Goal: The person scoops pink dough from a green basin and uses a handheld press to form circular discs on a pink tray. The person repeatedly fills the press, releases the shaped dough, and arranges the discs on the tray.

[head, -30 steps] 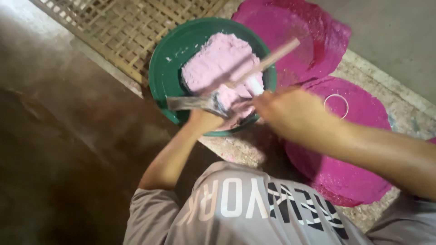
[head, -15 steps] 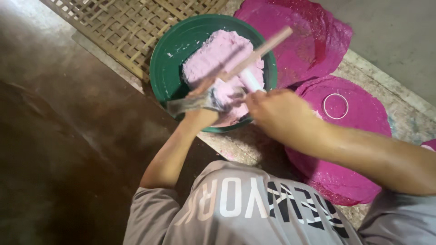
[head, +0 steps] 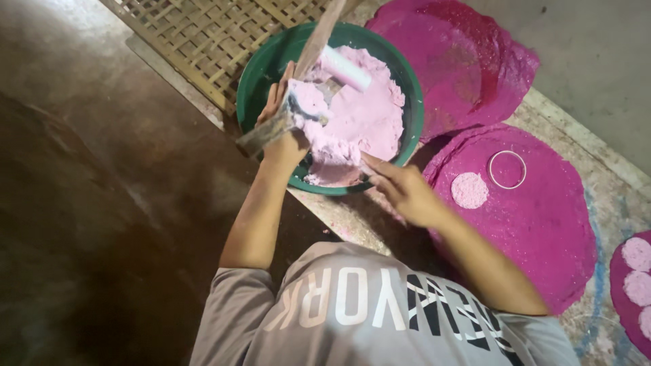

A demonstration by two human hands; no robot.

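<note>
A green bowl (head: 261, 64) on the floor holds pale pink paste (head: 369, 118). My left hand (head: 283, 139) reaches over the bowl's left rim and grips a flat metal scraper (head: 261, 137) loaded with a lump of paste. A wooden stick (head: 324, 30) with a white roller (head: 346, 68) on it leans in the bowl, with no hand on it. My right hand (head: 405, 193) lies at the bowl's near rim, fingers stretched out and touching the paste there.
A woven bamboo mat (head: 203, 34) lies behind the bowl. Round magenta cloths (head: 542, 224) spread to the right; one carries a white ring (head: 507, 169) and a small pink disc (head: 469, 190). Further pink discs (head: 637, 271) sit at the far right edge.
My right hand has let go of the stick and dropped to the bowl's near rim. The left hand has lifted the scraper with paste on it. The stick now leans toward the far side.
</note>
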